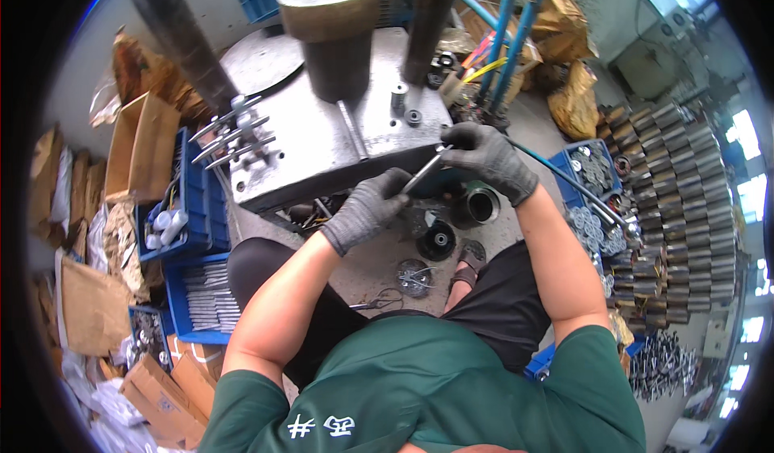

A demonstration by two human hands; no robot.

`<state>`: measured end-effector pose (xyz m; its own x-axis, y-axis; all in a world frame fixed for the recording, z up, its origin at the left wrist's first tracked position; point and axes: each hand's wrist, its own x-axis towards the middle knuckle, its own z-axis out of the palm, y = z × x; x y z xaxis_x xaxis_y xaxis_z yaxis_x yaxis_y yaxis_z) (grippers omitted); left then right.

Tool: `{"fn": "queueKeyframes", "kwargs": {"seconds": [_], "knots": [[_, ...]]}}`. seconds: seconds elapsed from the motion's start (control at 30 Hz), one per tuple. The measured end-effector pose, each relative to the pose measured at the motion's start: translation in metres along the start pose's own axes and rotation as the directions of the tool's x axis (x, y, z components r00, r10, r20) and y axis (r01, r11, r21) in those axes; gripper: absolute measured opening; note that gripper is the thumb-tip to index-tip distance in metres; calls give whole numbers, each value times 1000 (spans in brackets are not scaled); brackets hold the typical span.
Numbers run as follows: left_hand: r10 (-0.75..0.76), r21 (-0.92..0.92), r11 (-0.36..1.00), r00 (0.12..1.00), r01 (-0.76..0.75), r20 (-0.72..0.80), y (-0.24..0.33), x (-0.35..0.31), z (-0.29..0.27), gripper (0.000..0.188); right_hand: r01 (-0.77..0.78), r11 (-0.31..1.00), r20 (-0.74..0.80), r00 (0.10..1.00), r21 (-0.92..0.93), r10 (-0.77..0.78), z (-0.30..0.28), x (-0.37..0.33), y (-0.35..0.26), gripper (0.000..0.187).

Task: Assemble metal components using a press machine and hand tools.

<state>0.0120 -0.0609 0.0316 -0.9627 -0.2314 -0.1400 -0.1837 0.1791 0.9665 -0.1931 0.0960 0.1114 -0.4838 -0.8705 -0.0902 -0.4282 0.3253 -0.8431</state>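
Note:
My left hand (367,209), in a grey glove, is closed around the lower end of a slim metal rod (422,174). At the rod's upper end, the fingers of my gloved right hand (490,159) pinch its tip; any small part there is hidden. Both hands are just in front of the near edge of a steel press table (310,150). Another metal rod (352,130) lies on that table, below a thick press ram (334,41). A small upright cylinder (399,94) and a ring (414,117) stand to its right.
Several rods rest on a rack (234,133) at the table's left. Blue crates (193,199) stand on the left, one with stacked rods (210,296). Stacked metal tubes (673,211) fill the right, beside a crate of round parts (592,171). Dark cylindrical containers (436,242) stand on the floor.

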Motion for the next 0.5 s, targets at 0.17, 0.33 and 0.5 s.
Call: {"fn": "queueKeyframes", "kwargs": {"seconds": [0.17,0.33,0.5], "knots": [[82,-49,996,996,-81,25,-9,-3,1,29,69,998,97,993,-4,-69,-7,0,11,42],[89,16,996,995,-90,41,2,-4,6,29,133,989,151,978,59,-141,-10,-7,14,44],[177,4,984,984,-177,14,-7,-3,7,31,180,982,129,977,-53,-172,-9,-6,11,52]]}}
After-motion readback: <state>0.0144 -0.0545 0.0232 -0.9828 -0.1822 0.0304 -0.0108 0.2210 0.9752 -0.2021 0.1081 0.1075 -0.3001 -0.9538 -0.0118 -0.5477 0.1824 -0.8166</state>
